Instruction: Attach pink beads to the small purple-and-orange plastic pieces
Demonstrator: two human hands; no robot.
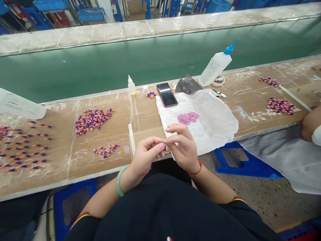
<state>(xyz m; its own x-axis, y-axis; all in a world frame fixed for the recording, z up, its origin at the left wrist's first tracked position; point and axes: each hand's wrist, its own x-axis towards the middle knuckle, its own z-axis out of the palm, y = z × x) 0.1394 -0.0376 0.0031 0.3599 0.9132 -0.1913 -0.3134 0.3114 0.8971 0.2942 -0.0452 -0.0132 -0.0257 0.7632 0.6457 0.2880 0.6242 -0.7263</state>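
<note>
My left hand [147,154] and my right hand [182,147] meet over the table's front edge, fingertips pinched together. Between them a bit of a small purple piece [165,148] shows; most of it is hidden by the fingers. Just beyond my right hand, a patch of tiny pink beads [188,117] lies on a white cloth [218,117]. To the left of my left hand is a small group of purple and orange pieces [106,151], with a larger heap of the same pieces [92,121] behind it. A ring of such pieces [151,95] lies farther back.
A phone [167,95] rests on the cloth's far left corner. Behind stand a small dropper bottle [131,85] and a large tilted bottle with blue nozzle [216,67]. Another large bottle [21,103] leans at left, near rows of pieces [25,147]. A person's arm [311,125] is at right.
</note>
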